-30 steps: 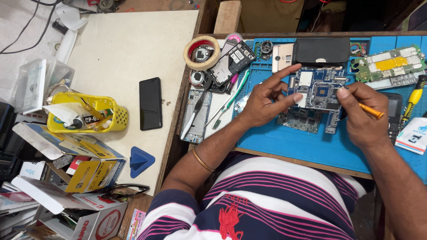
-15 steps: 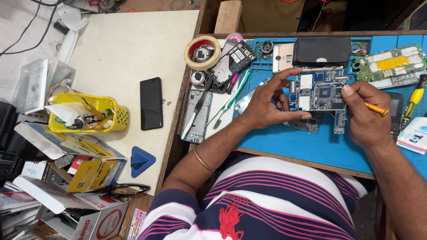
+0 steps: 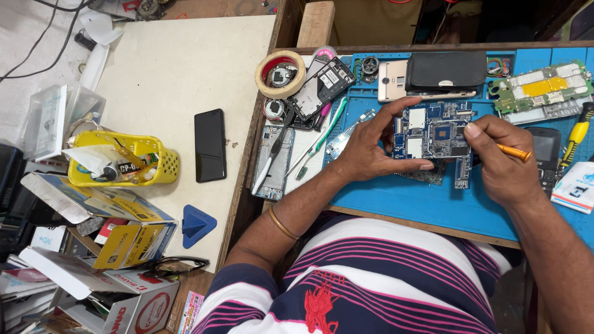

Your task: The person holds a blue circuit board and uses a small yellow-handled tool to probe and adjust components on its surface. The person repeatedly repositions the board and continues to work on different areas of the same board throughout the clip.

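Blue circuit board [image 3: 436, 137] (chips up) over mat

Support: blue rubber work mat [image 3: 427, 204] on wooden bench | on mat: green circuit board [image 3: 541, 89], black leather pouch [image 3: 447, 70] | beside: beige tape roll [image 3: 280, 73]

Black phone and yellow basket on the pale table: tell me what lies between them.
Head view: nothing lies between the black phone and the yellow basket, only bare pale table.
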Tool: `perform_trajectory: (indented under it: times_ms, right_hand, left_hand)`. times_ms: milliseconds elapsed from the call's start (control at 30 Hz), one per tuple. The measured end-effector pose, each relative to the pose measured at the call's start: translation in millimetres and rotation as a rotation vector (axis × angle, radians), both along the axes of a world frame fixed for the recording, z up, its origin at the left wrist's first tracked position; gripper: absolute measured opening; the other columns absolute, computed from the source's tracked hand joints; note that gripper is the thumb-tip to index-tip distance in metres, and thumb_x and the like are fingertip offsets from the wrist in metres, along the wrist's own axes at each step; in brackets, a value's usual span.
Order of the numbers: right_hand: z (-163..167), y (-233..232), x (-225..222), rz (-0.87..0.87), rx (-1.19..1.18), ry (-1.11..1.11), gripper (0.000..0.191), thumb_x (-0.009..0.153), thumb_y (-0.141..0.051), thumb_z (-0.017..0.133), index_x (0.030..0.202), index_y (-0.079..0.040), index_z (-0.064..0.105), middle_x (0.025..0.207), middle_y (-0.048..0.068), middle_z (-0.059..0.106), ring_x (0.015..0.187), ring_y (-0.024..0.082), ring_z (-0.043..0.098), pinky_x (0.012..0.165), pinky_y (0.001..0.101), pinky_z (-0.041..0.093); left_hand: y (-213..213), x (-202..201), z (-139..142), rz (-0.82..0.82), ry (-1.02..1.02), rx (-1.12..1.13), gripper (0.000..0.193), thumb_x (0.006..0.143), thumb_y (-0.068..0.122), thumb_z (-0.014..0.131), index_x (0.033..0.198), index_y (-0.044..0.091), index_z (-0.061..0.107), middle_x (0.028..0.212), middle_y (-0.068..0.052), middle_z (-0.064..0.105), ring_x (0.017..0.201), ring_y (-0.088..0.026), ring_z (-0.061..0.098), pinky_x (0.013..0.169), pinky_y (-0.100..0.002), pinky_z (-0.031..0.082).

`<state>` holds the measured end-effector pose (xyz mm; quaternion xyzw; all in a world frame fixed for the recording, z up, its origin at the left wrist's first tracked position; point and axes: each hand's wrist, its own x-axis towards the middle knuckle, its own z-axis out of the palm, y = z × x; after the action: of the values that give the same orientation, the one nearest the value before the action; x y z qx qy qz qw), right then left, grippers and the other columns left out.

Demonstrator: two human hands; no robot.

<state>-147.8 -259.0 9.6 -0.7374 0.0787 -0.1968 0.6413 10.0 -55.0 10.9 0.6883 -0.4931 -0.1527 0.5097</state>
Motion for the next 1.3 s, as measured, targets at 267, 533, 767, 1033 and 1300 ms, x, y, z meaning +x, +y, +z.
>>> perform_trajectory:
  times_ms: [267, 533, 767, 1033, 1300]
  right_hand:
    - [-1, -1, 0, 0.005, -0.034, 0.000, 0.028, 0.115, -0.023, 0.058, 0.095, -0.005, 0.066, 0.077, -0.002, 0.061, 0.072, 0.002, 0.048, 0.069, 0.0217, 0.040]
    - [-3, 0, 1, -0.005, 0.019, -0.001, 0.027, 0.114, -0.024, 0.059, 0.097, -0.004, 0.067, 0.084, -0.002, 0.063, 0.077, 0.003, 0.051, 0.071, 0.0208, 0.042]
    - [-5, -1, 1, -0.008, 0.019, -0.001, 0.026, 0.114, -0.023, 0.061, 0.097, -0.004, 0.067, 0.081, -0.002, 0.063, 0.077, 0.002, 0.051, 0.071, 0.0201, 0.042]
    - [0, 3, 1, -0.056, -0.019, -0.014, 0.017, 0.112, -0.018, 0.064, 0.106, -0.002, 0.068, 0.086, -0.002, 0.064, 0.079, 0.002, 0.054, 0.071, 0.0192, 0.044]
    - [12, 6, -2, -0.147, 0.014, -0.146, 0.014, 0.116, -0.011, 0.067, 0.122, 0.002, 0.067, 0.106, 0.005, 0.070, 0.092, 0.005, 0.066, 0.084, 0.0176, 0.054]
  left_hand:
    - [0, 0, -2, -0.021, 0.010, -0.018, 0.105, 0.077, 0.051, 0.090, 0.158, 0.025, 0.030, 0.121, -0.007, 0.070, 0.100, -0.016, 0.078, 0.078, -0.029, 0.070]
    - [-1, 1, -6, 0.067, -0.042, -0.088, 0.106, 0.073, 0.052, 0.094, 0.157, 0.025, 0.035, 0.108, 0.000, 0.067, 0.075, -0.006, 0.063, 0.062, -0.022, 0.056]
    - [0, 4, -12, 0.079, -0.104, -0.133, 0.104, 0.071, 0.050, 0.095, 0.154, 0.022, 0.039, 0.123, -0.001, 0.062, 0.080, -0.005, 0.062, 0.064, -0.021, 0.056]
    - [0, 4, -15, 0.093, -0.119, -0.129, 0.104, 0.070, 0.052, 0.095, 0.153, 0.022, 0.040, 0.122, 0.000, 0.059, 0.080, -0.005, 0.062, 0.064, -0.022, 0.056]
    - [1, 3, -7, 0.051, -0.089, -0.101, 0.104, 0.064, 0.055, 0.096, 0.149, 0.022, 0.046, 0.115, 0.002, 0.061, 0.080, -0.005, 0.063, 0.066, -0.022, 0.059]
